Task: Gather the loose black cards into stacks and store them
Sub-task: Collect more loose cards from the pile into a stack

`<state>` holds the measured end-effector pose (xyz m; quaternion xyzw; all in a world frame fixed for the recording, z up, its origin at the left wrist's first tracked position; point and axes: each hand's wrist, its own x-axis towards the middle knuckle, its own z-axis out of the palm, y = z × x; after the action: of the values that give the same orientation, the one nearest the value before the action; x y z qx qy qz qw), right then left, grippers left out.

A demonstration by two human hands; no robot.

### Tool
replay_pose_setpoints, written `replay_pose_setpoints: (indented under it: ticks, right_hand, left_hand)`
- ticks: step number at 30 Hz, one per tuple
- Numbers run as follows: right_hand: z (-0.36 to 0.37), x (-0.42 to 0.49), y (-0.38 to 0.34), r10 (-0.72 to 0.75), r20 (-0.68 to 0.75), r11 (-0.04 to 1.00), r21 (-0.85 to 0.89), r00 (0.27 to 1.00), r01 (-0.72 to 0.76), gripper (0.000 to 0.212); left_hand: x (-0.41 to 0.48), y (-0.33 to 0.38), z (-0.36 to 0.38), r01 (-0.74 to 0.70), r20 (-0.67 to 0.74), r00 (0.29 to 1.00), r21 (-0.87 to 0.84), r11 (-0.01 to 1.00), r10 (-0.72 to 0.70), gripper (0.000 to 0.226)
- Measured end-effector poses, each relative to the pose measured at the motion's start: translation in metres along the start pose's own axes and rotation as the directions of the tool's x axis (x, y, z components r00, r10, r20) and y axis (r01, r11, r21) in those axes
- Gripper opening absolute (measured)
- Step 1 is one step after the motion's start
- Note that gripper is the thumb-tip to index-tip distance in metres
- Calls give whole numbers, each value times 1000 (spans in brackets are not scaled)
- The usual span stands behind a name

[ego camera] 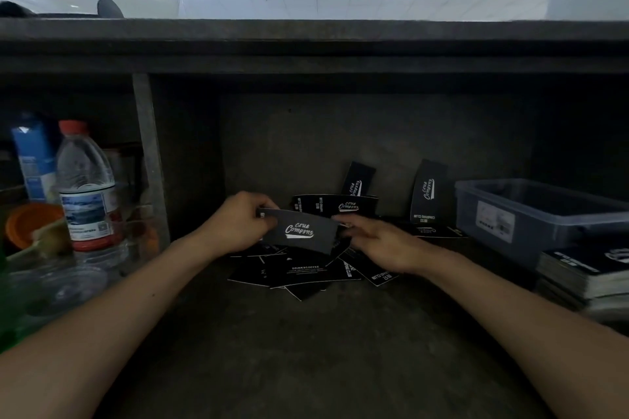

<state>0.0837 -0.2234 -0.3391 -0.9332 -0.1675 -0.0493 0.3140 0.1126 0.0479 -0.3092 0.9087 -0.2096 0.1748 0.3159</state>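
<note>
Dim grey shelf recess under a dark counter edge; white tiled ceiling with lit panels at 12 o'clock.

1. Held black card: matt black paper printed with a white script logo. It is raised above the shelf near frame centre, logo face towards the camera, its long edge dipping slightly to the right.
2. Left hand: fingers curled, pinching the held black card's left end.
3. Right hand: fingertips gripping the same card's right end.
4. Loose black cards: an untidy overlapping heap with white print, lying flat on the shelf. It sits at 6 o'clock from the held black card, directly below both hands.
5. Leaning black cards: several stand propped on end against the back wall, at 1 to 2 o'clock from the held black card.
6. Translucent grey plastic bin: rectangular, label on its near wall, at 3 o'clock. Contents cannot be made out.
7. Stacked cards: a thick squared pile with a black top face, at 4 o'clock, just in front of the bin.
8. Clear plastic water bottle: red cap, blue and red label, upright at 9 o'clock beyond a grey divider post.
9. Blue carton: upright behind the bottle, at 9 to 10 o'clock.
10. Orange round container: at 9 o'clock, left of the bottle; details blurred.
</note>
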Motion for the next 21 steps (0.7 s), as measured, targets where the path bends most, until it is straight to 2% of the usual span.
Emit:
replay_pose_setpoints:
  ticks: [2, 5, 7, 10, 14, 18, 21]
  right_hand:
    - [-4, 0, -1, 14, 7, 993, -115, 1000, -13, 45]
    - [-20, -6, -5, 21, -120, 949, -311, 993, -58, 35]
    - [-26, -14, -5, 62, -139, 899, -422, 988, -116, 55]
    - [-24, -18, -5, 209, -182, 815, -510, 961, -274, 81]
    - [-30, -17, -8, 457, -184, 783, -380, 870, -492, 108]
    - [-37, -15, -8, 495, -189, 807, -261, 848, -529, 93]
    - [-41, -17, -3, 547, -224, 777, -224, 807, -588, 102]
  left_hand:
    - [1, -2, 1, 49, -19, 999, -1, 999, -49, 11]
    - [1, -2, 2, 98, -52, 994, -48, 994, -101, 8]
    - [-1, 0, 3, 103, -39, 994, -96, 990, -107, 7]
    - [-3, 3, 5, 94, 4, 996, -121, 988, -95, 12]
    - [-7, 10, 4, 77, 79, 995, -197, 977, -63, 16]
    - [-16, 20, 8, 2, 253, 966, -211, 977, 53, 14]
    - [-20, 25, 14, -9, 303, 950, -215, 977, 75, 22]
